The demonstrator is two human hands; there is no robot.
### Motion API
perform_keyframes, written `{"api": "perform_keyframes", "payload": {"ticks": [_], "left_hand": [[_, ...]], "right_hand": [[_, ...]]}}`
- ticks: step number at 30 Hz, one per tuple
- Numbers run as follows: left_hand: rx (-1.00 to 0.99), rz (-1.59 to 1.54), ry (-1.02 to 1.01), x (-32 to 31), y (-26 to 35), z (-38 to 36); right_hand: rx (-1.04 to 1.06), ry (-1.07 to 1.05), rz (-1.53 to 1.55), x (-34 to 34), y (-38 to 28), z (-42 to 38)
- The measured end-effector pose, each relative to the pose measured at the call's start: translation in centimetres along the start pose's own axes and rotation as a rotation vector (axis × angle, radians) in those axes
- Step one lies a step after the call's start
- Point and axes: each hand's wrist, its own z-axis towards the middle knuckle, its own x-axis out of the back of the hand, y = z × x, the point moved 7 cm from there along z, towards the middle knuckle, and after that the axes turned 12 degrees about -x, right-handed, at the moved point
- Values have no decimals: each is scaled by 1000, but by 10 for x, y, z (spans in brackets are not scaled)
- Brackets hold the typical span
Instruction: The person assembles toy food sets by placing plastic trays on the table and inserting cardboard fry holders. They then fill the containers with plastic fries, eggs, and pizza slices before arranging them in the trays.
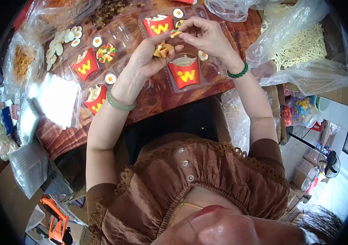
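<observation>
My left hand [146,55], below a pale green bangle, is curled around several small yellow-orange pieces [163,50]. My right hand [206,37], with a green bead bracelet [238,71] at the wrist, pinches a small red, yellow and green piece [175,33] near my left fingertips. Directly below the hands lies a red fries box [185,74] with a yellow mark, set in a clear plastic tray. Another fries box [159,26] sits behind my left hand, beside a toy fried egg [178,13]. A further egg [203,56] is partly hidden below my right hand.
At the left are more fries boxes [85,65], a round colourful pizza-like piece [106,53] and a pile of white pieces [59,44]. A bag of pale fries-like sticks [304,47] stands at the right. Clear trays [29,163] are stacked at the left edge.
</observation>
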Motion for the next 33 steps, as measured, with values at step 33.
{"api": "perform_keyframes", "payload": {"ticks": [33], "left_hand": [[-130, -159, 12, -2, 6, 14]], "right_hand": [[209, 13, -343, -15, -8, 3]]}}
